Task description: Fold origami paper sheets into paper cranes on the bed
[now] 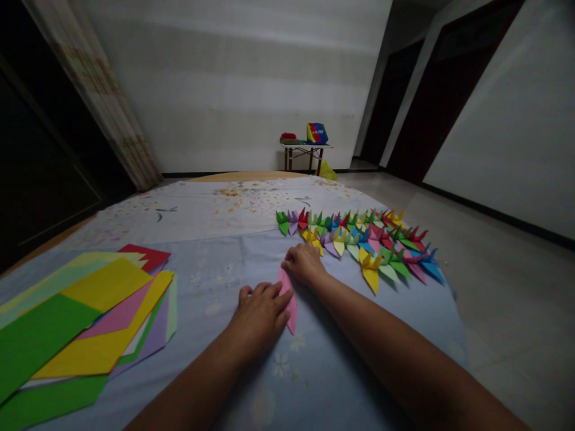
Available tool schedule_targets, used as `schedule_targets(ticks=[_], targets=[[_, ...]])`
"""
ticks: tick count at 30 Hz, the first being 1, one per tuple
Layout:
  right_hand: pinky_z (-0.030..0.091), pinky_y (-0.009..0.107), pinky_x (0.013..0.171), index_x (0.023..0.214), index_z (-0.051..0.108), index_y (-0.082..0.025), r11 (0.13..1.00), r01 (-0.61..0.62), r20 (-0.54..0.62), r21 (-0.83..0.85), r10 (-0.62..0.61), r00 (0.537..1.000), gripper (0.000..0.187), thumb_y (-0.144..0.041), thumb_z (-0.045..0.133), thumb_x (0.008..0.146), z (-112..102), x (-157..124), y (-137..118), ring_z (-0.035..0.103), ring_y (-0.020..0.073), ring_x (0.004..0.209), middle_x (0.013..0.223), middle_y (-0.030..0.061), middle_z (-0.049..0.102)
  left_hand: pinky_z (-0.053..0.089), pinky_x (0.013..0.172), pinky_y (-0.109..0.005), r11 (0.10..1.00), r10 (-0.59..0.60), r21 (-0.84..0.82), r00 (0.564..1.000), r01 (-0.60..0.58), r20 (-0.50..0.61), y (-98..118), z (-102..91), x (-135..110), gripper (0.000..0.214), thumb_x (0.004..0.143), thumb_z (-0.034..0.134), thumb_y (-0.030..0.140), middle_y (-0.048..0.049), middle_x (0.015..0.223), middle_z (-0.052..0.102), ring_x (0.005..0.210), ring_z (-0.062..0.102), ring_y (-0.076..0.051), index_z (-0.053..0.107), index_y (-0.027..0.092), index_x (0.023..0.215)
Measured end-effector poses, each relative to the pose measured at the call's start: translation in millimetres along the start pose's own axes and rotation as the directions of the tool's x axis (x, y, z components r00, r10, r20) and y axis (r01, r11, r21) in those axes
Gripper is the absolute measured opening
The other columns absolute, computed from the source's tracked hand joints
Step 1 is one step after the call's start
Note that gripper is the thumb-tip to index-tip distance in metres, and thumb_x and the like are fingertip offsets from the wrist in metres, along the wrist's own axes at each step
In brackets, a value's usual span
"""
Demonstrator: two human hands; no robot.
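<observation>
A narrow, folded piece of pink paper (291, 308) lies on the blue cloth in front of me, its lower end tapering to a point. My left hand (265, 308) rests on its left side, fingers spread and flat across the middle. At the paper's upper end, my right hand (305, 263) has its fingers bent and pressed together on the tip; the exact grip is partly hidden by the hand. Just beyond and to the right stand rows of folded paper cranes (371, 272) in many colours.
Coloured paper sheets (108, 287) lie in a loose pile on the left. The round table carries a blue cloth (215, 269) and a white flowered cloth (251, 203). Against the far wall is a small table (305, 145) with a colourful box (317, 133).
</observation>
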State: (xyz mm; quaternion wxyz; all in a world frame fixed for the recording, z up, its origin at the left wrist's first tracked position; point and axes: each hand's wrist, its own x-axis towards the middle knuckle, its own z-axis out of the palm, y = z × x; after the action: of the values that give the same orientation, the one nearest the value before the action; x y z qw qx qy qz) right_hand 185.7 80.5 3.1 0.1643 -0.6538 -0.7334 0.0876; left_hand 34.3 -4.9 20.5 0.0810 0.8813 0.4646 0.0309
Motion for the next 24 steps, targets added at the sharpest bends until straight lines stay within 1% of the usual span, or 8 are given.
schedule_targets(ticks=[2, 5, 8, 11, 15, 18, 24], targets=[[0.028, 0.036, 0.082, 0.083, 0.068, -0.023, 1.0, 0.028, -0.038, 0.013, -0.028, 0.999, 0.021, -0.04, 0.059, 0.077, -5, -4, 2, 0.045, 0.024, 0.1, 0.096, 0.0067, 0.062, 0.028, 0.089, -0.052, 0.999, 0.018, -0.029, 1.0, -0.018, 0.009, -5, 0.2, 1, 0.039, 0.086, 0.04, 0.036, -0.0061, 0.131, 0.05, 0.118, 0.04, -0.029, 0.048, 0.033, 0.124], [0.029, 0.034, 0.082, 0.079, 0.067, -0.022, 0.989, 0.093, -0.026, 0.117, -0.09, 0.996, 0.022, -0.042, 0.061, 0.076, -13, -17, 10, 0.046, 0.0212, 0.096, 0.09, 0.0046, 0.061, 0.027, 0.09, -0.05, 0.998, 0.03, -0.054, 1.0, -0.03, 0.005, -11, 3.2, 2, 0.04, 0.086, 0.04, 0.038, -0.0038, 0.13, 0.05, 0.118, 0.039, -0.028, 0.046, 0.033, 0.125], [0.029, 0.032, 0.083, 0.077, 0.066, -0.022, 0.967, 0.129, 0.026, 0.222, -0.138, 0.99, 0.022, -0.043, 0.061, 0.075, -19, -34, 19, 0.047, 0.0196, 0.094, 0.087, 0.0026, 0.061, 0.026, 0.092, -0.048, 0.997, 0.023, -0.071, 1.0, -0.024, -0.014, -14, 6.7, 2, 0.042, 0.086, 0.041, 0.039, -0.0038, 0.13, 0.05, 0.118, 0.038, -0.027, 0.044, 0.031, 0.127], [0.029, 0.033, 0.083, 0.078, 0.066, -0.022, 0.952, 0.137, 0.093, 0.273, -0.168, 0.981, 0.022, -0.043, 0.063, 0.073, -21, -47, 25, 0.046, 0.0199, 0.095, 0.087, 0.0026, 0.061, 0.026, 0.093, -0.045, 0.996, 0.014, -0.092, 0.999, -0.017, -0.033, -14, 8.2, 3, 0.044, 0.086, 0.042, 0.041, -0.0045, 0.128, 0.051, 0.117, 0.039, -0.026, 0.044, 0.028, 0.127], [0.029, 0.034, 0.083, 0.079, 0.066, -0.022, 0.952, 0.138, 0.141, 0.274, -0.182, 0.973, 0.026, -0.047, 0.064, 0.071, -19, -54, 26, 0.044, 0.0212, 0.096, 0.09, 0.0032, 0.059, 0.026, 0.093, -0.042, 0.994, 0.001, -0.113, 0.999, -0.005, -0.035, -14, 8.1, 4, 0.04, 0.088, 0.037, 0.039, -0.005, 0.127, 0.052, 0.116, 0.039, -0.024, 0.046, 0.028, 0.126], [0.028, 0.035, 0.083, 0.081, 0.065, -0.022, 0.957, 0.154, 0.14, 0.246, -0.192, 0.971, 0.032, -0.052, 0.064, 0.068, -17, -55, 26, 0.042, 0.0224, 0.098, 0.092, 0.0039, 0.057, 0.027, 0.092, -0.041, 0.993, -0.001, -0.118, 0.999, -0.003, -0.035, -15, 8.4, 5, 0.038, 0.091, 0.031, 0.035, -0.0044, 0.124, 0.053, 0.115, 0.04, -0.023, 0.048, 0.029, 0.124], [0.028, 0.035, 0.08, 0.087, 0.062, -0.022, 0.972, 0.181, 0.136, 0.149, -0.202, 0.97, 0.044, -0.058, 0.068, 0.061, -13, -51, 27, 0.04, 0.0235, 0.098, 0.095, 0.0052, 0.053, 0.027, 0.091, -0.041, 0.996, 0.017, -0.086, 0.998, -0.021, -0.052, -19, 12.3, 6, 0.036, 0.089, 0.039, 0.031, -0.0028, 0.125, 0.053, 0.115, 0.039, -0.023, 0.048, 0.032, 0.124]])
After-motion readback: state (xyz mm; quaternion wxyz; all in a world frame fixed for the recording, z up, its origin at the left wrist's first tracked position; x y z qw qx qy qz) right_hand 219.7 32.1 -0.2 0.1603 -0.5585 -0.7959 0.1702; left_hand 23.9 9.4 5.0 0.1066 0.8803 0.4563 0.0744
